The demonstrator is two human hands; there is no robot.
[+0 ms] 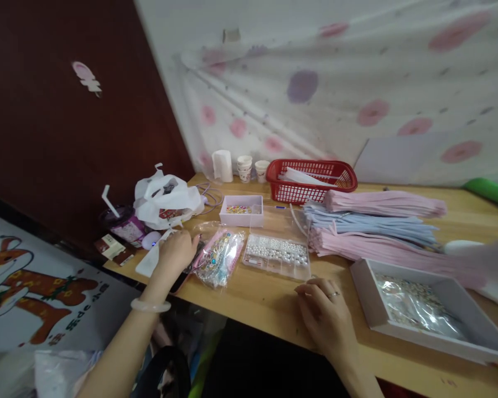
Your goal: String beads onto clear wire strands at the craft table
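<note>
My left hand [176, 253], a pale bangle at its wrist, is curled over a flat white item [150, 261] and the edge of a dark phone-like slab [178, 282]. Its fingertips are mostly hidden, so what they grip does not show. Just right of it lies a clear bag of beads and charms [222, 257]. My right hand [324, 304] wears a ring and rests on the table's front edge, fingers loosely bent, holding nothing. Beyond it sits an open clear compartment box of white pearl beads [277, 255].
A small white box of colored beads [241, 218], a red basket [313, 182], and paper cups [244, 168] stand at the back. Pink and blue fuzzy strips [369, 224] lie right, behind a white box of bagged beads [427, 309]. Left are a plastic bag [166, 199] and drink cup [126, 225].
</note>
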